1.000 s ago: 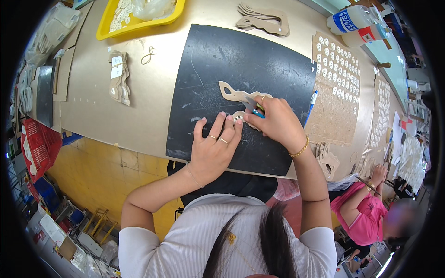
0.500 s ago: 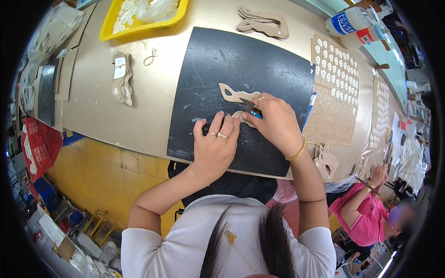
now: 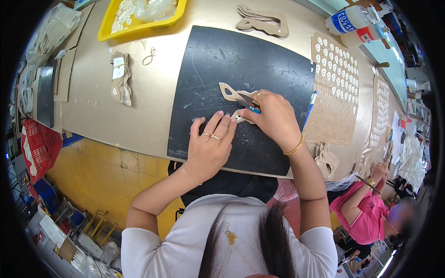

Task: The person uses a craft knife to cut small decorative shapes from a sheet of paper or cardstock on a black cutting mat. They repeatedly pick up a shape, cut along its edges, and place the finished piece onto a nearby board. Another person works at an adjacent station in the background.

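Note:
My right hand (image 3: 278, 118) is closed around a small pair of blue-handled snips (image 3: 245, 100), their metal blades pointing left. Beneath the blades lies a wavy beige cut-out piece (image 3: 227, 92) with an eye-shaped hole at its left end, flat on the black mat (image 3: 204, 60). A second beige piece (image 3: 238, 116) with a whitish end sits just below, partly under my right hand. My left hand (image 3: 211, 146) rests on the mat with fingers stretched out, index fingertip at that whitish end. How firmly it presses there I cannot tell.
A yellow tray (image 3: 104, 23) of small white pieces stands far left, near a tied beige bundle (image 3: 121, 83). More beige pieces (image 3: 262, 23) lie beyond the mat. At right are a pen (image 3: 310, 109), a board (image 3: 331, 116) with rows of white pieces, and bottles (image 3: 347, 23).
My left hand has slid slightly left, uncovering more of the lower piece's whitish end. My right hand and the snips have shifted slightly left.

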A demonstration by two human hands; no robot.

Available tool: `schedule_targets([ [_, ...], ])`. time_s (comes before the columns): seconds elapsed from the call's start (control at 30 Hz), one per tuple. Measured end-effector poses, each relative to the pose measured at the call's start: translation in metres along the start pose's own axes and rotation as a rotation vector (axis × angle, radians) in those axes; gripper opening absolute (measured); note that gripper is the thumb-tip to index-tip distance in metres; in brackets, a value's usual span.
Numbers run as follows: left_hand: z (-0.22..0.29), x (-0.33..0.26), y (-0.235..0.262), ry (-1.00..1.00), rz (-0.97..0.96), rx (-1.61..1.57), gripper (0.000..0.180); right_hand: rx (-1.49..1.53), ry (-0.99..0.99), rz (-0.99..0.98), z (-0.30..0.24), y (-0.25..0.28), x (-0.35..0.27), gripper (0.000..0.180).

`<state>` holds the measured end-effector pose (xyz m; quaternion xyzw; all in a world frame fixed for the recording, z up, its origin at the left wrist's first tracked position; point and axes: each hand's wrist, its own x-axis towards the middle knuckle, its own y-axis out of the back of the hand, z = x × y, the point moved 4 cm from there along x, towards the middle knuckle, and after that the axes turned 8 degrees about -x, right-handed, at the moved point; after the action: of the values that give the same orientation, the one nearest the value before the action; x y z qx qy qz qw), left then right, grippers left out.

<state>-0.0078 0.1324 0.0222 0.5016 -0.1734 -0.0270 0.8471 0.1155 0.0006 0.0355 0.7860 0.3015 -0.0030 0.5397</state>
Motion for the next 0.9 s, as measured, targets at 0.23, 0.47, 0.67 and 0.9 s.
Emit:
schedule_targets([
  [0.23, 0.001, -0.002, 0.0, -0.005, -0.001, 0.017, 0.037, -0.005, 0.01, 0.026, 0.001, -0.003, 0.001, 0.04],
  [0.47, 0.001, -0.002, -0.001, -0.01, -0.001, 0.025, 0.039, -0.1, -0.005, -0.008, -0.005, 0.0, 0.003, 0.039],
  [0.67, -0.002, -0.001, -0.004, -0.022, 0.023, -0.045, 0.042, -0.079, 0.031, 0.108, -0.007, -0.001, -0.004, 0.039],
  [0.9, -0.007, 0.004, -0.001, 0.043, 0.028, -0.136, 0.045, 0.354, -0.26, 0.444, 0.047, 0.027, -0.028, 0.037],
])
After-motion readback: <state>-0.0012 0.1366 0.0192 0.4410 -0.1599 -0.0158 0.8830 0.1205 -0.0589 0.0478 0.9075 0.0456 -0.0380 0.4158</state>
